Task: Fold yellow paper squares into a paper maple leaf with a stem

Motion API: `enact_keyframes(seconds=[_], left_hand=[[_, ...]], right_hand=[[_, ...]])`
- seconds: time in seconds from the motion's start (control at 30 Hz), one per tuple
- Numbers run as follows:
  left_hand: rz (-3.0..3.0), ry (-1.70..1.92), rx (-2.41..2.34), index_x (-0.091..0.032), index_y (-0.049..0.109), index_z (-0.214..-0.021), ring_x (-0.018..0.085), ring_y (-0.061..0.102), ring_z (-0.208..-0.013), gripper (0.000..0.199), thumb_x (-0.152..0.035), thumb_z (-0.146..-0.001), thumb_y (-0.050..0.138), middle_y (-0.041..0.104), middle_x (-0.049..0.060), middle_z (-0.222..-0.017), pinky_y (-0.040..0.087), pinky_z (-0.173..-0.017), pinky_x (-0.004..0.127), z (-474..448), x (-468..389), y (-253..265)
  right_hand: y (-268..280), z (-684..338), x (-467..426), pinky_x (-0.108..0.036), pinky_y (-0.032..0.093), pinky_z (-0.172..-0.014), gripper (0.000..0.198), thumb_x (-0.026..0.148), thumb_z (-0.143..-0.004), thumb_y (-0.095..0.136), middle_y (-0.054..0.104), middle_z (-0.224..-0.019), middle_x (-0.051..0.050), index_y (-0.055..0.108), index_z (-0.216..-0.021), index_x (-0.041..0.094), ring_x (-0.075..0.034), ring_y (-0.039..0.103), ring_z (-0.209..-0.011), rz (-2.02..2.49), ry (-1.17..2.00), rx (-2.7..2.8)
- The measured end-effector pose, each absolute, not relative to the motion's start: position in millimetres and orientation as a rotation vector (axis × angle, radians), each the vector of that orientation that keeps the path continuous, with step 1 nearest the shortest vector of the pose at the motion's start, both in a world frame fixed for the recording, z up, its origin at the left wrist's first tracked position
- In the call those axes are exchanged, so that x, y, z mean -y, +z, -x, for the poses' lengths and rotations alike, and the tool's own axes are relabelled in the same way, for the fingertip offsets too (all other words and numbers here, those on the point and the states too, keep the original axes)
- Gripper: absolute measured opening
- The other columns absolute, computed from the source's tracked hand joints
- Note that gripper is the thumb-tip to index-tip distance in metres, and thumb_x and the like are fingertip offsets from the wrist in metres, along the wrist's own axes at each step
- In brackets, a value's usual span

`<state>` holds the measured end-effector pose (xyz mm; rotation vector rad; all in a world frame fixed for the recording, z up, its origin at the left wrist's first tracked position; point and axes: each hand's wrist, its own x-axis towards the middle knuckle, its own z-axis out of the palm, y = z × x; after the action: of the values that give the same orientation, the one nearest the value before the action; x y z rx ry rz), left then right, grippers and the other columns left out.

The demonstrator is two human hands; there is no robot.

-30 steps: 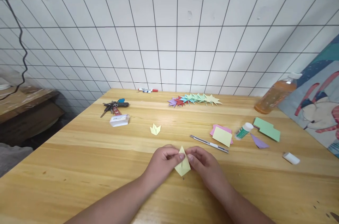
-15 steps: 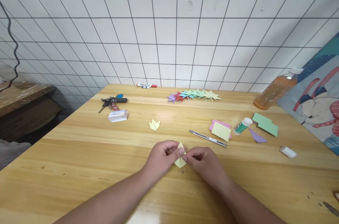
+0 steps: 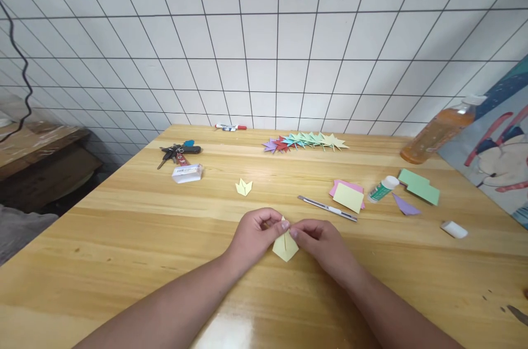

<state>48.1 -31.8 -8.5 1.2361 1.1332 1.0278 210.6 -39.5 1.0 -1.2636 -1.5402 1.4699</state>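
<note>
A small folded piece of yellow paper (image 3: 285,249) with a crease down its middle is held just above or on the wooden table. My left hand (image 3: 263,233) pinches its upper part, thumb on top. At its upper right edge, my right hand (image 3: 317,239) grips it between thumb and index finger. Beyond my hands lies a yellow folded paper piece (image 3: 243,187) with three points. A utility knife (image 3: 328,208) rests past my right hand, beside yellow and pink paper sheets (image 3: 347,197).
A glue stick (image 3: 383,189), green sheets (image 3: 419,187), a purple folded paper (image 3: 406,205) and an eraser (image 3: 454,229) lie right. A bottle (image 3: 439,131) stands behind. Folded paper stars (image 3: 305,141) and a marker (image 3: 231,127) lie near the wall; keys (image 3: 179,152) and a small box (image 3: 187,173) lie left.
Both hands have shifted up the yellow paper, and its lower part now shows wider. The whole view has tilted slightly.
</note>
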Motion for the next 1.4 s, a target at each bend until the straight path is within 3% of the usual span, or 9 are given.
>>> enact_keyframes(seconds=[0.23, 0.5, 0.7, 0.9, 1.07, 1.2, 1.3, 1.4], left_hand=[[-1.305, 0.958, -1.085, -0.013, 0.06, -0.065, 0.01, 0.048, -0.057, 0.024, -0.036, -0.071, 0.066, 0.057, 0.0, -0.06, 0.038, -0.055, 0.022, -50, 35, -3], [-1.256, 1.138, -1.228, -0.014, 0.058, -0.059, 0.011, 0.047, -0.054, 0.028, -0.038, -0.072, 0.064, 0.054, -0.002, -0.055, 0.037, -0.054, 0.021, -47, 31, -6], [-1.179, 1.155, -1.218, -0.014, 0.055, -0.056, 0.01, 0.045, -0.053, 0.033, -0.041, -0.072, 0.064, 0.05, -0.003, -0.053, 0.036, -0.054, 0.021, -43, 28, -5], [-1.192, 0.938, -0.963, -0.013, 0.063, -0.079, 0.015, 0.053, -0.066, 0.033, -0.044, -0.068, 0.068, 0.061, 0.002, -0.07, 0.04, -0.062, 0.023, -45, 32, -1], [-1.326, 0.857, -1.084, -0.013, 0.058, -0.061, 0.01, 0.04, -0.054, 0.035, -0.045, -0.072, 0.061, 0.046, -0.003, -0.055, 0.031, -0.052, 0.021, -48, 36, -7], [-1.508, 0.724, -1.158, -0.014, 0.05, -0.051, 0.008, 0.029, -0.049, 0.038, -0.043, -0.075, 0.057, 0.031, -0.006, -0.05, 0.023, -0.046, 0.02, -48, 38, -13], [-1.64, 0.64, -1.165, -0.015, 0.044, -0.047, 0.007, 0.023, -0.047, 0.037, -0.037, -0.075, 0.056, 0.025, -0.006, -0.05, 0.019, -0.045, 0.021, -46, 40, -15], [-1.782, 0.622, -1.127, -0.016, 0.044, -0.047, 0.008, 0.026, -0.047, 0.034, -0.031, -0.075, 0.055, 0.028, -0.005, -0.051, 0.022, -0.046, 0.021, -46, 41, -12]], right_hand=[[1, -205, 42, -0.023, 0.033, -0.049, 0.024, 0.034, -0.07, 0.062, 0.053, -0.054, 0.002, 0.059, -0.054, 0.016, -0.011, 0.044, -0.051, 1.382, 1.301, 1.542], [-3, -205, 41, -0.023, 0.03, -0.047, 0.022, 0.037, -0.068, 0.062, 0.053, -0.052, 0.003, 0.061, -0.057, 0.017, -0.01, 0.04, -0.048, 1.455, 1.288, 1.545], [-5, -207, 42, -0.022, 0.023, -0.044, 0.026, 0.038, -0.069, 0.062, 0.042, -0.047, 0.005, 0.056, -0.055, 0.018, -0.008, 0.031, -0.045, 1.508, 1.279, 1.555], [-5, -211, 40, -0.022, 0.028, -0.049, 0.029, 0.041, -0.071, 0.063, 0.044, -0.054, 0.004, 0.055, -0.057, 0.017, -0.01, 0.036, -0.052, 1.347, 1.274, 1.476], [-5, -211, 41, -0.022, 0.03, -0.049, 0.026, 0.04, -0.073, 0.061, 0.045, -0.056, 0.003, 0.058, -0.063, 0.017, -0.01, 0.037, -0.053, 1.353, 1.232, 1.51], [-2, -211, 42, -0.023, 0.037, -0.052, 0.02, 0.037, -0.072, 0.064, 0.053, -0.067, 0.002, 0.061, -0.082, 0.02, -0.011, 0.045, -0.058, 1.266, 1.24, 1.453], [1, -212, 42, -0.024, 0.04, -0.056, 0.021, 0.039, -0.072, 0.064, 0.055, -0.066, 0.001, 0.062, -0.074, 0.018, -0.013, 0.049, -0.062, 1.229, 1.279, 1.397], [2, -213, 42, -0.024, 0.04, -0.058, 0.02, 0.036, -0.071, 0.065, 0.054, -0.063, 0.001, 0.061, -0.064, 0.017, -0.013, 0.049, -0.062, 1.22, 1.262, 1.367]])
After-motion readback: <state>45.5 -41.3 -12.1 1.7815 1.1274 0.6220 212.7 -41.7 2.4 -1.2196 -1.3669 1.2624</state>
